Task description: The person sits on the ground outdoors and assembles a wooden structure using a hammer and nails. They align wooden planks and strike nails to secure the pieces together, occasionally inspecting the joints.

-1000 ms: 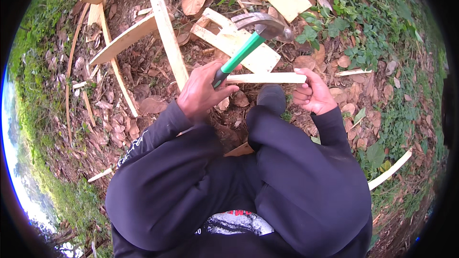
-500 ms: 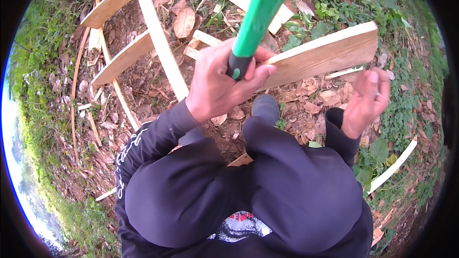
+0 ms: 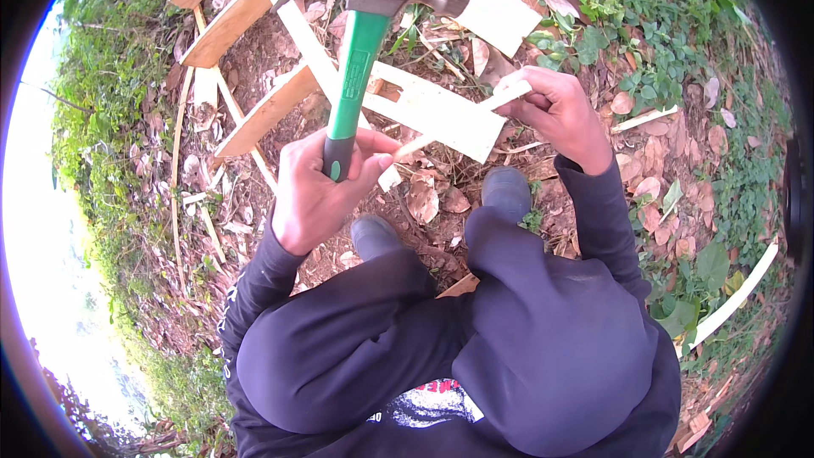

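Hands are both closed: a green-handled claw hammer (image 3: 365,51) is gripped by the left hand (image 3: 326,187), head raised at twelve o'clock; a thin wooden slat (image 3: 462,119) is pinched by the right hand (image 3: 555,110) at two o'clock.

A wooden frame (image 3: 254,110) of pale slats lies on bare brown soil (image 3: 280,229), its long rail (image 3: 292,17) running up and away with cross-slats branching to the left. A broad pale board (image 3: 500,8) lies beyond it near the top. Dry brown leaves (image 3: 428,199) litter the ground around two dark shoes (image 3: 506,192). Green low plants (image 3: 670,42) cover the right side, where a thin pale strip (image 3: 738,293) lies among them. Grass (image 3: 110,119) edges the left side. Thin sticks (image 3: 178,153) lie beside the frame.
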Available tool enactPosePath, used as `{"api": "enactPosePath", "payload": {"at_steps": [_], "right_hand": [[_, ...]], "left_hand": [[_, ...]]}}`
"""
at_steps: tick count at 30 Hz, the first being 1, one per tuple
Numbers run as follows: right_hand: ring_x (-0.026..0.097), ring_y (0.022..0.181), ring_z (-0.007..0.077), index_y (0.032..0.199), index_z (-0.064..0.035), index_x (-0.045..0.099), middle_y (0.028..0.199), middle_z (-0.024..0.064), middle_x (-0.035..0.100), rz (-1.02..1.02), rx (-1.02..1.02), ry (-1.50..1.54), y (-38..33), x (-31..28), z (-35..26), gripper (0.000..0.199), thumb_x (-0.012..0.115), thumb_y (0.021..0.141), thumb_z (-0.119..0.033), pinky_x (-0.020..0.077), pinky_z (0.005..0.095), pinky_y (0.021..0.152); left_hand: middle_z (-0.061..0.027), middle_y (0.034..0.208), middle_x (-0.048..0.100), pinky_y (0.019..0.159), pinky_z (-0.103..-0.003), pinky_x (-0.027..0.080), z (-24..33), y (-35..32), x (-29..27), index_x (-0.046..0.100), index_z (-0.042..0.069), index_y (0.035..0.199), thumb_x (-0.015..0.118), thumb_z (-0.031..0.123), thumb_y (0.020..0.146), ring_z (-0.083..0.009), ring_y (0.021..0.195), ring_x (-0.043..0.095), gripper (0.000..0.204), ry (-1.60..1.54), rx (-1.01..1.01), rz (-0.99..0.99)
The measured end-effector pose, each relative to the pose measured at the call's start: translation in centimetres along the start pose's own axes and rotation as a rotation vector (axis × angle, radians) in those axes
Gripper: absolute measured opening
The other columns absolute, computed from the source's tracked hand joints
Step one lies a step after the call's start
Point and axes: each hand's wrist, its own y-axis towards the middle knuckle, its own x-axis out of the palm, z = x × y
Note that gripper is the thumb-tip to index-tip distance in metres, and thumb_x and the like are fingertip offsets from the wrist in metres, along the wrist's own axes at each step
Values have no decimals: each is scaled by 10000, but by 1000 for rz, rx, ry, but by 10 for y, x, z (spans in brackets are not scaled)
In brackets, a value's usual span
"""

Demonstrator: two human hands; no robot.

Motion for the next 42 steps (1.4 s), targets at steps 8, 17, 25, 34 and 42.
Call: {"api": "enactPosePath", "payload": {"at_steps": [8,17,25,34,42], "right_hand": [[372,633,60,1010,9,705,775,-3,505,2,50,12,-44,-41,70,178,720,877,-108,285,269,553],[535,932,77,1181,52,621,1026,30,636,-47,274,10,-53,-67,81,326,626,976,-201,436,248,833],[490,852,67,1199,34,600,961,0,592,164,149,25,-51,-77,95,319,547,1024,-228,427,241,767],[620,999,75,1428,-28,460,1241,59,604,-236,624,477,-35,-102,119,475,514,967,-128,528,217,792],[319,516,-3,1306,-53,598,680,-99,434,-274,926,625,-35,-106,123,363,560,983,-214,241,156,418]], "left_hand": [[-191,1093,668,848,-341,566,1,-3,19,390,87,665,707,-46,850,-267,1106,659,391,-198,-182,-68],[82,668,403,567,-209,338,-40,-2,29,691,56,1177,791,116,787,-29,600,375,407,41,-122,66],[95,659,383,571,-199,343,-43,9,39,671,18,1144,705,34,819,-10,589,371,328,-210,-88,128],[93,634,362,888,-259,527,-60,-3,47,684,34,1127,699,51,829,-11,612,440,299,-235,-161,52],[-75,991,561,929,-315,526,-60,-9,39,471,61,795,672,17,851,-73,807,559,214,-250,-200,63]]}}
